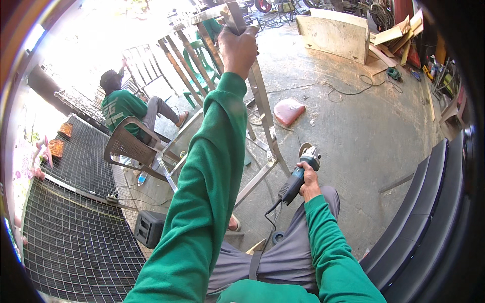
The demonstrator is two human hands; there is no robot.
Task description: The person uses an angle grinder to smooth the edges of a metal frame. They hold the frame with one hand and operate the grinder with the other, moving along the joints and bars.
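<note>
Green sleeves [199, 171] and grey trousers [293, 252] are nearest, with the person's two arms reaching out from them. One arm stretches far ahead, and its left hand [238, 49] is wrapped around the top of a shiny metal frame [261, 96]. That frame stands on the floor [348, 131] in front of the person — its bars go up on the far left side, and its legs come down near the middle.

The right hand [309, 182] is closer, by the right knee. Its fingers are closed around a dark grinder [291, 187], with the round disc [305, 148] at the far end, to the right of the frame. A black cord [273, 208] hangs from the near end.

Past the grinder, a pinkish-red lump [289, 112] sits on the floor. To the left, a co-worker [124, 108] in a green top sits by a brown plastic chair [130, 139]. A black box [150, 229] is near on the left — and long black seats [424, 212] curve along the right. Far right, a wooden panel [333, 36] stands beside some planks [396, 38].
</note>
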